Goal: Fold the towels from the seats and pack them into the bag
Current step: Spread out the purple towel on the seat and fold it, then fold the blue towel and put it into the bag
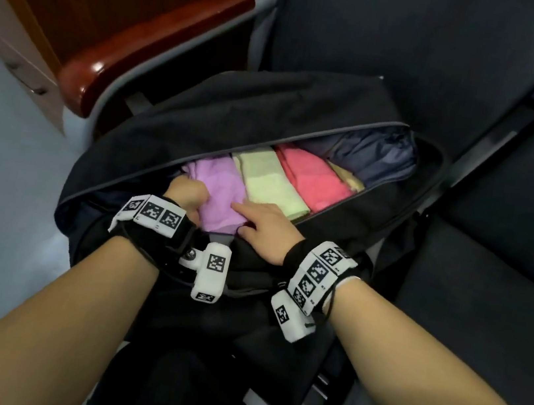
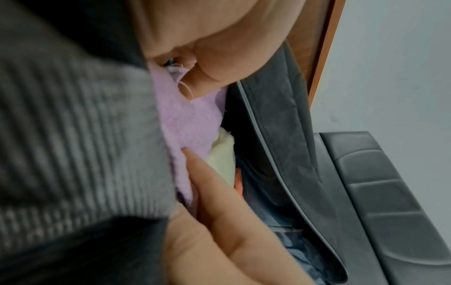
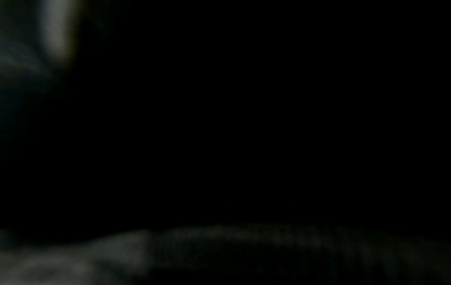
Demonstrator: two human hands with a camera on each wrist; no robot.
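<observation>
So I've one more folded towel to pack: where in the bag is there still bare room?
Bare room shows only at the far end of the black duffel bag, over the grey-blue lining beyond the pink towel. The near end is crowded: both hands, left and right, are on the lilac towel, tight against the pale green towel.

The black bag (image 1: pixel 223 116) lies unzipped on a dark seat, its mouth gaping wide. Four folded towels sit side by side inside: a purple towel (image 1: pixel 217 191) at the near end, then a pale green towel (image 1: pixel 270 182), a pink towel (image 1: pixel 311 177), and a sliver of what may be a yellow towel (image 1: pixel 347 178), mostly hidden beside blue lining.
</observation>
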